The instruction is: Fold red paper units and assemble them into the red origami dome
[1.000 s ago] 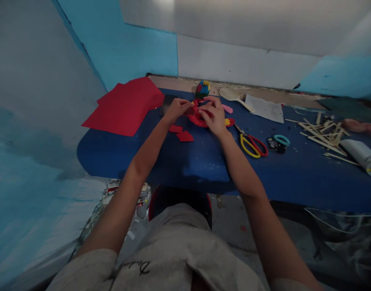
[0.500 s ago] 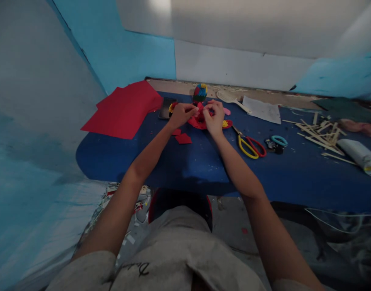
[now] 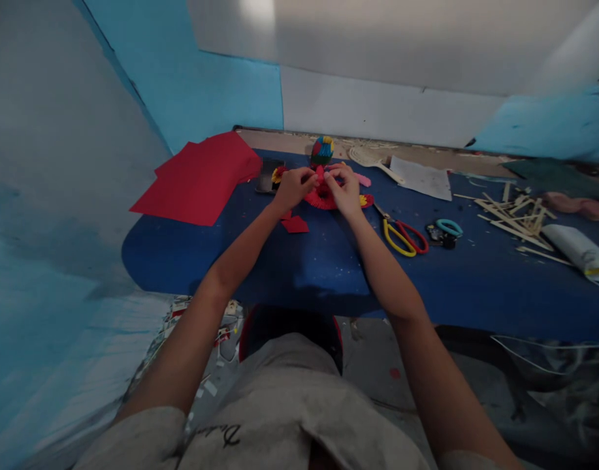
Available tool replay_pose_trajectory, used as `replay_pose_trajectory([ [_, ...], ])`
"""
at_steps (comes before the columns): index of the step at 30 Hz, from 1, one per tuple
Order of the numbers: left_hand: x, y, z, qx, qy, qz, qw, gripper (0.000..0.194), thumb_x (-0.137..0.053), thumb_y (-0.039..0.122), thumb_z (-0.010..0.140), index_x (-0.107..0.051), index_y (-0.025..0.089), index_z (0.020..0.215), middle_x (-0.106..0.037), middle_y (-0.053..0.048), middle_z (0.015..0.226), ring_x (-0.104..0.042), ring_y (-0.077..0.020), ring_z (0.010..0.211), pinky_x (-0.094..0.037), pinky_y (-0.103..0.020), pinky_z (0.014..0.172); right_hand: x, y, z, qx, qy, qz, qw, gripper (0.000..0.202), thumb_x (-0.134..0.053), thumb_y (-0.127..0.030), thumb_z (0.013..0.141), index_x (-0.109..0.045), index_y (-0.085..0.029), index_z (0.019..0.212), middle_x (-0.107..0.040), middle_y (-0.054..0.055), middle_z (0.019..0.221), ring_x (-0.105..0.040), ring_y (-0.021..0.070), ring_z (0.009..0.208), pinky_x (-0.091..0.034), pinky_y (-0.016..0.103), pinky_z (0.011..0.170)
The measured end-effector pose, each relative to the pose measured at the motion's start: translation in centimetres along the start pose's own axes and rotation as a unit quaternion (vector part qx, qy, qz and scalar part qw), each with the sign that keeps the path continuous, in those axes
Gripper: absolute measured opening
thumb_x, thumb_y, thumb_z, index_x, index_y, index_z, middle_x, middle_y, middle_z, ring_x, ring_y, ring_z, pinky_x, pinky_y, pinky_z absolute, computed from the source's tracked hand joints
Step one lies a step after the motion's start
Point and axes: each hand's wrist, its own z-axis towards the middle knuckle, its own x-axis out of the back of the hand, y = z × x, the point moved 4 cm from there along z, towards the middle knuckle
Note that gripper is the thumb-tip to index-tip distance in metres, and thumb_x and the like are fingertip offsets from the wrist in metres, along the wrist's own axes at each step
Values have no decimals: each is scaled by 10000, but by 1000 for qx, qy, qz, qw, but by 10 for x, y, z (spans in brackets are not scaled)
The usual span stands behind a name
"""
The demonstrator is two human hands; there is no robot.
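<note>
My left hand (image 3: 294,188) and my right hand (image 3: 345,190) meet over the table, fingertips pinched on a small piece of red paper (image 3: 320,175) held upright between them. Just beneath lies a red ring of folded paper pieces (image 3: 321,202), partly covered by the fingers. A red and yellow folded piece (image 3: 366,200) shows by my right wrist, and another yellow and dark red piece (image 3: 278,174) by my left hand. Small red paper cuttings (image 3: 295,225) rest on the table below my left hand. Behind the hands stands a multicoloured folded-paper ball (image 3: 323,150).
Red sheets (image 3: 201,179) lie at the left beside a dark tray-like object (image 3: 266,179). Scissors with yellow and red handles (image 3: 405,236), a light blue ring-shaped item (image 3: 449,227), a pale strainer-like utensil (image 3: 372,160), white paper (image 3: 421,177) and several thin sticks (image 3: 519,215) are on the right.
My hands have come slightly closer together, and the fingertips of both now close round the red paper piece. The things on the table have stayed put.
</note>
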Motion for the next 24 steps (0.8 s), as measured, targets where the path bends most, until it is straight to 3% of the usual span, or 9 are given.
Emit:
replay_pose_trajectory([
  [4,1,2,0,-7,1,-1,1000,180,-529,237,904,-649,142,808,-709,-21,733,-607,-103,603,-444,-208,646,-3,-2,-1,-1,5,22,1000,504,-508,-720,797,-575,-226,728,-656,85,899,-623,223,921,-496,447,923],
  [10,3,-5,2,-19,10,57,998,217,-521,216,912,-630,167,731,-666,-14,656,-595,-127,637,-425,-234,698,-8,-9,-4,-47,-65,56,995,504,-569,-716,753,-652,-220,803,-631,7,668,-581,162,620,-526,353,659],
  [18,-1,1,-1,-1,-17,2,1000,238,-491,193,911,-635,147,728,-678,-6,652,-591,-103,584,-432,-207,632,-6,1,-3,-62,-68,52,994,407,-621,-623,755,-639,-215,751,-604,-9,633,-526,142,575,-480,326,603],
  [24,2,6,-1,18,-30,-51,998,213,-513,144,870,-644,132,703,-693,-11,661,-623,-104,596,-457,-201,622,-5,3,-3,-79,-73,46,993,429,-598,-640,771,-580,-220,684,-531,-18,583,-453,133,532,-439,333,561],
])
